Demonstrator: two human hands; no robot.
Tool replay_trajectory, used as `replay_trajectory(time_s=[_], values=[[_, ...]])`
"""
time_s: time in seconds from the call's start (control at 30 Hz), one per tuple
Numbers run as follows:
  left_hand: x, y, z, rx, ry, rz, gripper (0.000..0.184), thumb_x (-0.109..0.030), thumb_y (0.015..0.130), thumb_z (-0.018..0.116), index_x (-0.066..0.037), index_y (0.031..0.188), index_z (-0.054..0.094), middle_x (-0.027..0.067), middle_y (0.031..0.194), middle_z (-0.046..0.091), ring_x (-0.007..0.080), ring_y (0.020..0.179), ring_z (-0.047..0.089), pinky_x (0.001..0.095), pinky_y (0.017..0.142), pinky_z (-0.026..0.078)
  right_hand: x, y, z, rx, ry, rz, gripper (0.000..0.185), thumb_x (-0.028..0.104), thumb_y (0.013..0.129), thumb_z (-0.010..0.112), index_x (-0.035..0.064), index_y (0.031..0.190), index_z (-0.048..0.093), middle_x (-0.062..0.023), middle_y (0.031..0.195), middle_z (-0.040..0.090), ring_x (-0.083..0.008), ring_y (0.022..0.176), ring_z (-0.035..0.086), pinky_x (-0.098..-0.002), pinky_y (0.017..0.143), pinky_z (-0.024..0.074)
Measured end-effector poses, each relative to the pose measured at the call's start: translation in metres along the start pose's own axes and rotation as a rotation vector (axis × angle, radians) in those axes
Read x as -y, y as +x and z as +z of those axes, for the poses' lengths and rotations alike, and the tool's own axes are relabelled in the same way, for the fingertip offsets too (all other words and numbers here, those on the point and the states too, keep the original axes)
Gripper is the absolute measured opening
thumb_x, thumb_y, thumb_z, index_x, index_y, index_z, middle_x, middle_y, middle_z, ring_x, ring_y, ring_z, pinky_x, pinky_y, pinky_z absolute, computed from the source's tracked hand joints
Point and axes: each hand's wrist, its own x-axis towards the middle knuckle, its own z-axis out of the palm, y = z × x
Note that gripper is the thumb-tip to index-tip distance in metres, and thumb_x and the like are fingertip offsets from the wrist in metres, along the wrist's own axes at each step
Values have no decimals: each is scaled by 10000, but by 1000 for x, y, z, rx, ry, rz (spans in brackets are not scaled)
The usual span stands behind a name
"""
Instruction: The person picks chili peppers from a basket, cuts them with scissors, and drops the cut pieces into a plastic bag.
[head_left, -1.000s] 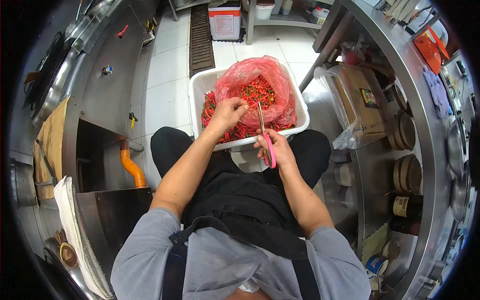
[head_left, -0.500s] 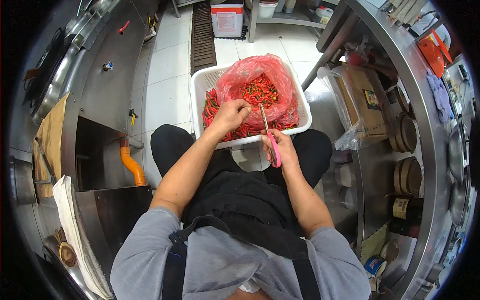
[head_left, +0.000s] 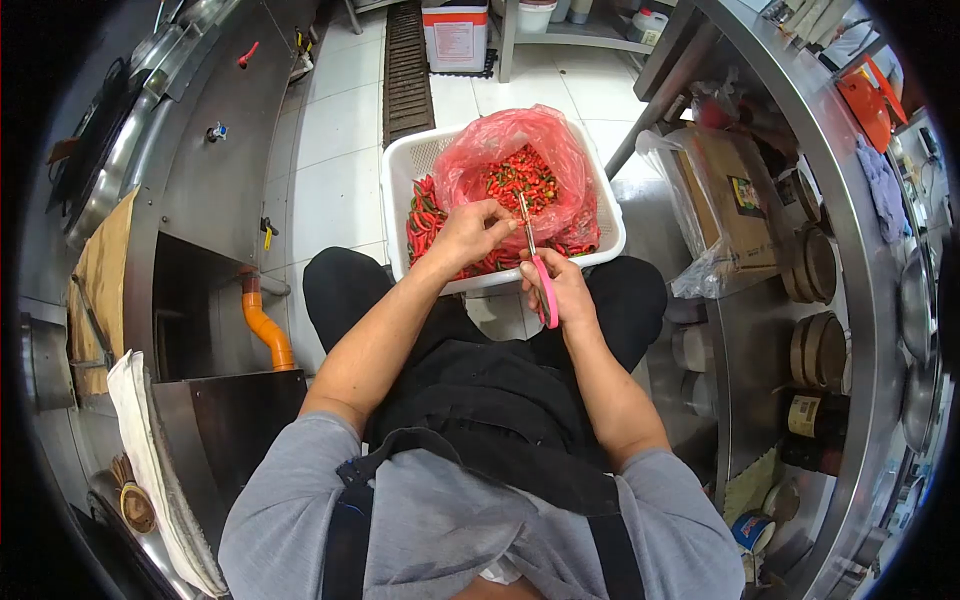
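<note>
My right hand (head_left: 562,290) is closed round the pink-handled scissors (head_left: 546,285), whose metal blades point up and away over the bag. Close to the blades, on their left, my left hand (head_left: 474,235) has its thumb and fingers pinched together; whatever is between the fingertips is too small to make out. Beyond both hands an open red plastic bag (head_left: 468,157) holds many small cut pieces of chili (head_left: 520,180). The bag sits in a white plastic basket (head_left: 398,160), among whole red and green chilies (head_left: 424,218).
The basket stands on white floor tiles (head_left: 335,130) in front of my knees. A floor drain grate (head_left: 407,80) runs behind it. On the left are a steel counter and an orange pipe (head_left: 265,325); on the right, a steel shelf holds a plastic-wrapped cardboard box (head_left: 735,200).
My left hand has shifted slightly right and down, closer to the scissors. The blades have drawn together a little. My right hand stays nearly in place with the scissors.
</note>
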Motion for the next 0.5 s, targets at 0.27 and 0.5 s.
replay_trajectory(time_s=[0.27,0.5], values=[[9,-2,3,42,101,7,188,-188,895,649,-7,938,671,44,679,639,104,601,594,291,555,478,-16,-4,-3,32,36,24,367,238,858,721,-1,1110,599,-42,654,584,-108,420,530,-246,373,397],[8,-5,0,-63,-1,-77,201,-189,877,645,2,922,688,111,664,653,165,585,627,333,578,495,-18,-17,-9,-22,42,24,402,236,865,709,-9,1157,582,-55,702,609,-106,443,545,-239,394,413]])
